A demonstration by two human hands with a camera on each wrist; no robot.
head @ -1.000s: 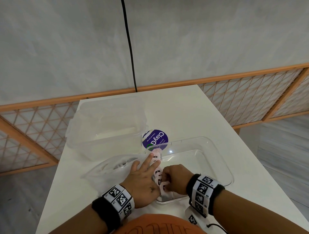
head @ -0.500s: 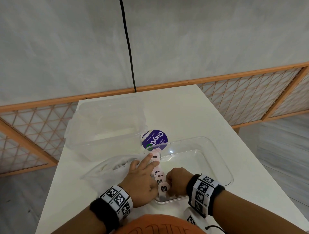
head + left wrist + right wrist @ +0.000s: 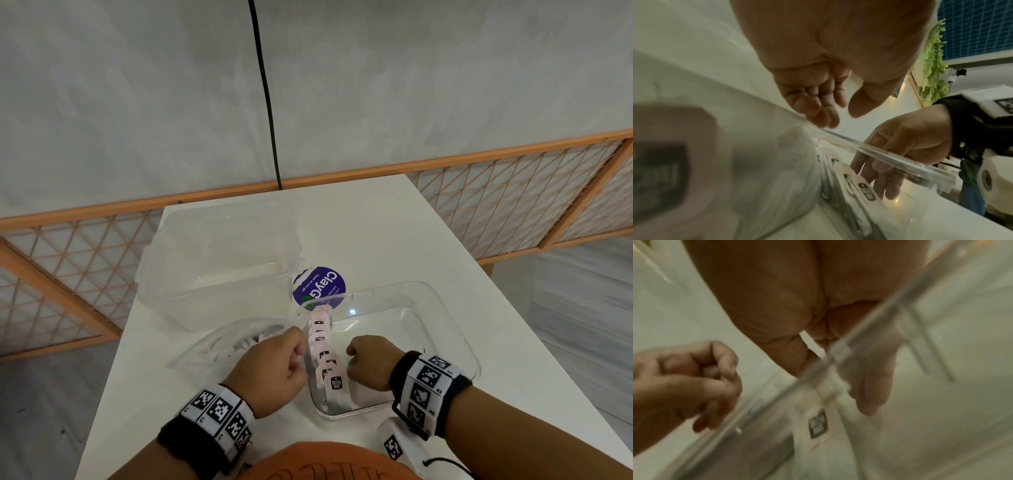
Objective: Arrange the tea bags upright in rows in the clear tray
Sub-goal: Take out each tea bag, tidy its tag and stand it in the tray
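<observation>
Head view: seven tea bags [image 3: 321, 346] upright in one clear tray [image 3: 445, 315], two empty hands, left [image 3: 270, 368] curled, right [image 3: 370, 365] straighter.

Seen from head height, looking forward and steeply down over a white table [image 3: 376, 240] toward the far wall, both wrists at the near edge. From the left wrist, at very close range, looking along the left hand [image 3: 818, 91] and rightward across the clear tray [image 3: 890, 155] rim to the right hand [image 3: 906, 142]. From the right wrist, closer still and blurred, looking along the right hand [image 3: 797, 308] through the tray wall, left hand [image 3: 684, 382] at left. Shared by all three: the tray's left side with its row of tea bags [image 3: 325, 356].
</observation>
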